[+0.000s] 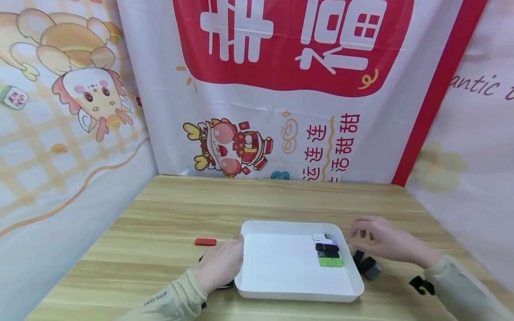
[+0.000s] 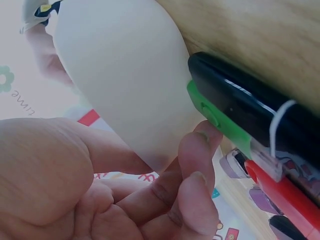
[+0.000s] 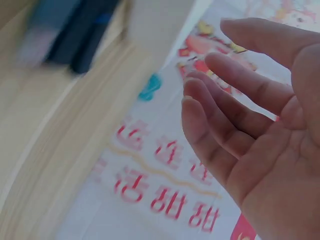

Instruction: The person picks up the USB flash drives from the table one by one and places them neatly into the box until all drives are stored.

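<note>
A white tray point(image 1: 277, 267) sits on the wooden table, and my left hand point(image 1: 222, 264) grips its left wall. In the left wrist view the thumb and fingers lie on either side of that wall point(image 2: 120, 65). My right hand point(image 1: 379, 238) hovers by the tray's right side, its fingers loosely bent around nothing. Inside the tray, along the right, several small flat sticks form a column; they look like USB sticks, with a black one point(image 1: 327, 247) and a green one point(image 1: 331, 262) among them. Dark blocky pieces point(image 1: 367, 266) lie outside the right wall, near my right hand.
A red stick point(image 1: 205, 241) lies left of the tray. Beside my left hand are a black glossy object point(image 2: 240, 95) and a green piece point(image 2: 220, 115), partly hidden from the head view. Printed cloth point(image 1: 289, 102) hangs behind the table and along both sides.
</note>
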Demonstrator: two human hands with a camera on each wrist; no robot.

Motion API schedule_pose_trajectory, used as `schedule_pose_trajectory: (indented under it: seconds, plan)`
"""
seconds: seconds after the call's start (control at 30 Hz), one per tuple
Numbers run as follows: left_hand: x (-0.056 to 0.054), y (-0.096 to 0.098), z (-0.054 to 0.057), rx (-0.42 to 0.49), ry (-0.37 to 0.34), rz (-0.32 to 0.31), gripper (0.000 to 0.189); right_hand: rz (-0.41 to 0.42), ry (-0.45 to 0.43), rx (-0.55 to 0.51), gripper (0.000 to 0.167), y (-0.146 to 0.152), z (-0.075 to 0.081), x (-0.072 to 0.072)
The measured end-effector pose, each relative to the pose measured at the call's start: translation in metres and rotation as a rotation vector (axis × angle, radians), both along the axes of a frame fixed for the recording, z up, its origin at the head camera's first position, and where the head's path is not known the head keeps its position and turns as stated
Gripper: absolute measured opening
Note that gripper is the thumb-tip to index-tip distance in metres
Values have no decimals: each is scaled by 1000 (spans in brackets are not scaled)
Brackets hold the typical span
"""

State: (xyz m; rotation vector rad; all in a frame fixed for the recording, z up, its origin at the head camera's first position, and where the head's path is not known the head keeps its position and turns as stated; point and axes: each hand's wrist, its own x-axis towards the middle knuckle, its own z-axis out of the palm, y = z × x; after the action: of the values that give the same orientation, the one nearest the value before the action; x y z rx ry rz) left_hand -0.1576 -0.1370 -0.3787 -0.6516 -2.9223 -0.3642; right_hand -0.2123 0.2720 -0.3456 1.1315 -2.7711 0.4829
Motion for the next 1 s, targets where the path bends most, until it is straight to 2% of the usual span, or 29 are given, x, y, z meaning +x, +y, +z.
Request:
schedule_pose_trajectory:
  seconds: [0.17,0.23,0.33,0.47,0.53,0.7,0.83,1.0]
  plan:
    - [0,-2,1,9,7,9,42,24,98,40,19,27,3,-3]
    - [0,-2,3,16,1,14,42,39,85,75,20,34,3,-5]
    - [2,-1,4,24,-1,14,42,105,65,114,22,43,-2,-7]
    - [2,0,3,23,5,16,42,236,49,94,27,49,-13,-6]
    - [2,1,3,24,10,15,42,267,16,81,29,50,-16,-5]
    - [2,1,2,19,7,11,42,285,-56,92,32,50,-19,-4]
    - [3,2,2,20,-6,5,42,309,-57,89,34,50,-21,-2]
    - [4,3,3,26,2,-7,42,244,-90,132,34,46,-20,1]
